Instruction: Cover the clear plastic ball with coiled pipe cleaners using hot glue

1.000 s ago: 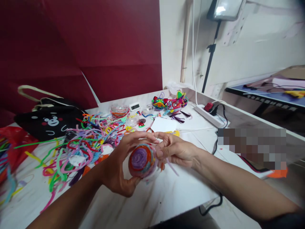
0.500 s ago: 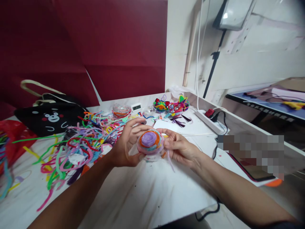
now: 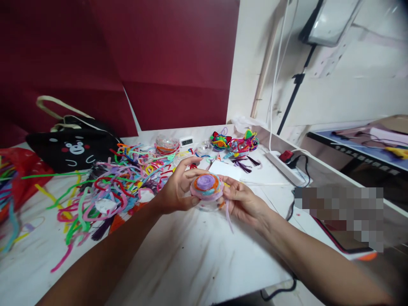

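Note:
Between my two hands, above the table, is a clear plastic ball (image 3: pixel 208 205) whose top is wound with pipe cleaner in rings: purple in the middle, then orange, light blue and pink. My left hand (image 3: pixel 180 187) curls round its left side, thumb on the near side and fingers behind. My right hand (image 3: pixel 240 197) pinches the right edge between thumb and fingers. A loose lilac pipe cleaner end (image 3: pixel 228 217) hangs down beside the right fingers. The fingertips behind the ball are partly hidden.
A tangled heap of coloured pipe cleaners (image 3: pixel 108 191) covers the table's left. A black bag (image 3: pixel 73 148) stands behind it. At the back are a small digital clock (image 3: pixel 186 142) and colourful finished figures (image 3: pixel 240 144). A power strip (image 3: pixel 287 165) and a tablet (image 3: pixel 344 238) lie at right.
The whole view has shifted, so the scene sits slightly farther right. The wound ball appears tilted a little more away, and my left fingers are closer in round it. Both hands keep their hold.

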`<action>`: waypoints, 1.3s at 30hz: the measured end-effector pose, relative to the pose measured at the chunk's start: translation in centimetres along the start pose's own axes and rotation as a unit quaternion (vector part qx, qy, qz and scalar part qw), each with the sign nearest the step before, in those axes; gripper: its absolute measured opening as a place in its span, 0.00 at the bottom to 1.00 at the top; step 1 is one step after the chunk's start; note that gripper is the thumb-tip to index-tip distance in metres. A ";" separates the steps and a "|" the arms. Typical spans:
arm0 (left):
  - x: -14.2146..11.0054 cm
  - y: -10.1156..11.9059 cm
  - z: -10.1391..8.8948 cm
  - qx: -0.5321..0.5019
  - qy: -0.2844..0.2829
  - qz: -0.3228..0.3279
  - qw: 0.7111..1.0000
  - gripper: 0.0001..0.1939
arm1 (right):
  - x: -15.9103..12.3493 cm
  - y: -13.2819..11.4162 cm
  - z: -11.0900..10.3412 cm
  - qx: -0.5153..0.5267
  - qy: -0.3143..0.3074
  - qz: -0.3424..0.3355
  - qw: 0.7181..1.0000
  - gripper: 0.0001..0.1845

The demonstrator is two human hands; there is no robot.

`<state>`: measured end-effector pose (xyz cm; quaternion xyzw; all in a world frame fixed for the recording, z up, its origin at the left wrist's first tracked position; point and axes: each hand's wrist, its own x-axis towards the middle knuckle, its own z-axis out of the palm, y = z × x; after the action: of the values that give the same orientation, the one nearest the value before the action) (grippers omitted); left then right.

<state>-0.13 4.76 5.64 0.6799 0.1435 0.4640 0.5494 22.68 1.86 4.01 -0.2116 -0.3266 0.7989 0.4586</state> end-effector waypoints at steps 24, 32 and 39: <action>0.0 -1.2 0.0 -0.022 0.046 -0.022 0.998 0.36 | 0.3 0.1 -0.6 0.003 0.041 -0.030 0.999 0.35; -0.1 -1.3 -0.3 0.024 0.055 -0.009 0.998 0.39 | 0.3 0.2 -0.5 0.010 0.053 -0.023 0.998 0.36; -0.2 -1.0 0.4 0.007 0.067 -0.021 0.998 0.41 | 0.2 0.3 0.0 0.018 0.061 -0.021 0.998 0.38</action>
<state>0.37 4.73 4.63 0.6476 0.1975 0.4958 0.5439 22.43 1.89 3.74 -0.2446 -0.2878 0.7808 0.4976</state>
